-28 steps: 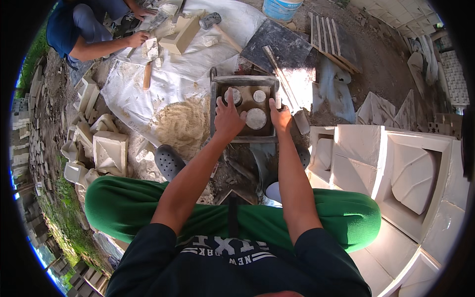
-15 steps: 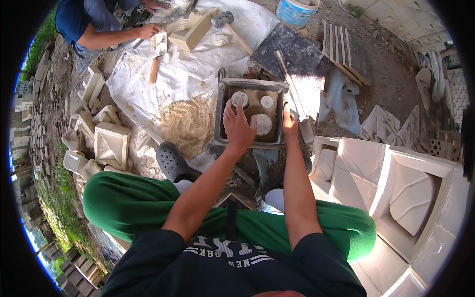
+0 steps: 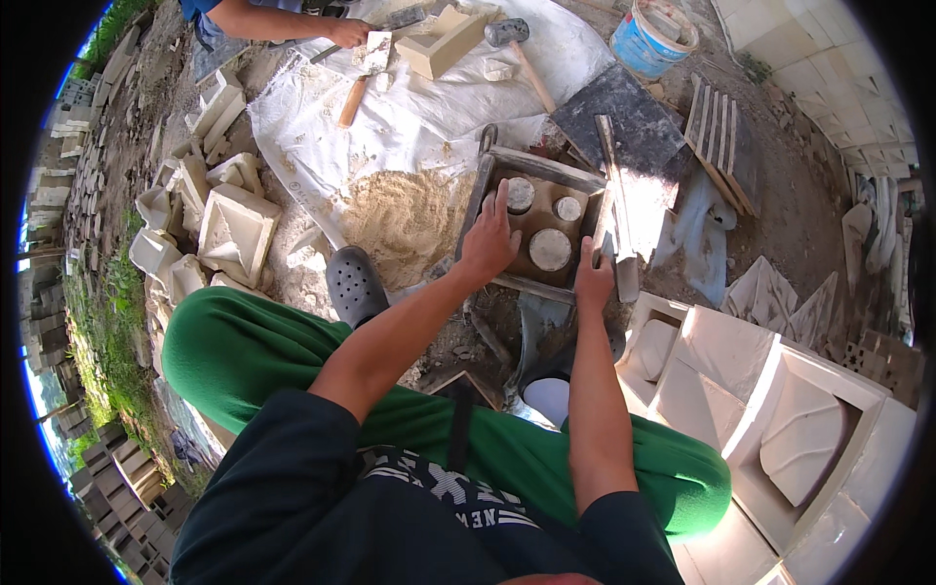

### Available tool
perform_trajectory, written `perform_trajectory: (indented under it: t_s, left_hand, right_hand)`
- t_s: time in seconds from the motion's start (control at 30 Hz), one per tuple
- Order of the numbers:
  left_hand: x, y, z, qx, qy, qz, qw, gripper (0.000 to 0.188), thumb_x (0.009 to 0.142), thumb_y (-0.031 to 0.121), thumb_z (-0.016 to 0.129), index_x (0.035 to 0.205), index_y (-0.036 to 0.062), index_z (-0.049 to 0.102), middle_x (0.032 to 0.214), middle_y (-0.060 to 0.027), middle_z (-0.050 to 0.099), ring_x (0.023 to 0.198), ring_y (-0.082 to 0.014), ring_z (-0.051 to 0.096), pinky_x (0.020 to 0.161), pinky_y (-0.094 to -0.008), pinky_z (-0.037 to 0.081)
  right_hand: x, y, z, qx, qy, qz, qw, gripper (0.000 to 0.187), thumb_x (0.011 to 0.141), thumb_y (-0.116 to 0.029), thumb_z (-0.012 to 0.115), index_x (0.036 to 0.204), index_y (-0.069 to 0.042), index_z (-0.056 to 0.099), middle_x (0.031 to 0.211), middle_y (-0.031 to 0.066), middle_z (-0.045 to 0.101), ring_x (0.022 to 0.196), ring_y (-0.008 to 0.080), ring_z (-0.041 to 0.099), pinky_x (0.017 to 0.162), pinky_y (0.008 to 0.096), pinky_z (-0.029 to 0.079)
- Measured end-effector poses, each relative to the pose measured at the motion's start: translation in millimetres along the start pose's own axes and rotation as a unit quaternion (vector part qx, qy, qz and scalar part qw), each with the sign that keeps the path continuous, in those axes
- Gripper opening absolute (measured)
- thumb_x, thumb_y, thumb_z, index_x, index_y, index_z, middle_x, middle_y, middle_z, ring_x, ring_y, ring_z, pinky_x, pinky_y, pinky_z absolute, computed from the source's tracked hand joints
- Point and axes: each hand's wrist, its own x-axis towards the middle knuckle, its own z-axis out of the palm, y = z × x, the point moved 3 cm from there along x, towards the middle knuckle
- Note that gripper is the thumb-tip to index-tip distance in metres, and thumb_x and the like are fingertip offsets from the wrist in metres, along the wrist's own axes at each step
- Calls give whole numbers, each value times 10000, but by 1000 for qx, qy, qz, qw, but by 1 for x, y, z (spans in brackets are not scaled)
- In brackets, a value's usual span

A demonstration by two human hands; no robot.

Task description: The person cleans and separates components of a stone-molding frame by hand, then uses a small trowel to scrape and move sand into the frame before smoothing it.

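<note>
A dark square mould box [image 3: 531,284] stands on the ground in front of me, turned slightly askew. Three round pieces with pale tops sit in its brown interior: one at the upper left [image 3: 520,195], a small one at the right [image 3: 566,208] and the largest, nearest me [image 3: 550,250]. My left hand [image 3: 489,242] lies over the box's left wall, index finger and thumb stretched apart over the inside. At the near right corner my right hand [image 3: 594,280] grips the right wall, thumb on top; its other fingers are partly hidden.
Left of the box is a sand pile [image 3: 400,219] on a white sheet [image 3: 331,112]. Beyond lie a mallet [image 3: 506,34], a cast block [image 3: 439,44] and a co-worker's hand [image 3: 349,32]. Pale blocks [image 3: 237,234] stand left, larger ones [image 3: 717,356] right; a blue bucket [image 3: 645,44] stands farther back.
My left hand has come off the upper-left round piece onto the left wall. My right hand has slid toward me along the right wall. The whole view has turned.
</note>
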Motion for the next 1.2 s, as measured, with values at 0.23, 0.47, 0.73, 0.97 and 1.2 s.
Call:
perform_trajectory:
  t_s: [0.23,0.47,0.73,0.97,1.2]
  left_hand:
    - [-32,-30,-33,5,189,197,962,708,844,240,678,1427,49,325,1415,-206,395,1295,-376,402,1069,-446,345]
    - [-39,-86,-4,-204,52,-235,949,517,877,464,640,1085,-8,610,892,-171,657,837,-368,636,819,-454,497]
    - [-25,-29,-29,-9,346,0,938,460,850,347,663,1186,47,568,1097,-190,581,1028,-377,564,823,-469,469]
    - [2,16,-8,62,84,45,994,757,861,309,649,1490,173,250,1253,-255,460,1087,-437,536,872,-490,484]
    - [2,-5,24,49,11,-30,998,782,903,255,565,1542,288,116,1195,-298,502,886,-472,613,694,-522,530]
  right_hand:
    - [-43,19,9,-49,83,-75,992,606,908,-492,562,1085,83,633,1095,272,626,1068,427,582,937,461,442]
    - [-22,33,7,-65,9,-99,993,465,891,-385,616,1096,32,636,1058,263,630,1029,427,590,891,478,452]
    - [-22,20,0,-76,-62,-44,994,528,874,-400,614,1171,36,603,1127,281,618,1084,434,579,927,477,452]
    - [9,-25,2,-145,24,-23,989,722,841,-564,585,1251,29,578,1128,264,642,1112,430,588,980,461,452]
    - [25,-23,6,-52,53,-131,989,503,899,-459,599,1036,23,639,983,242,678,948,408,640,851,457,474]
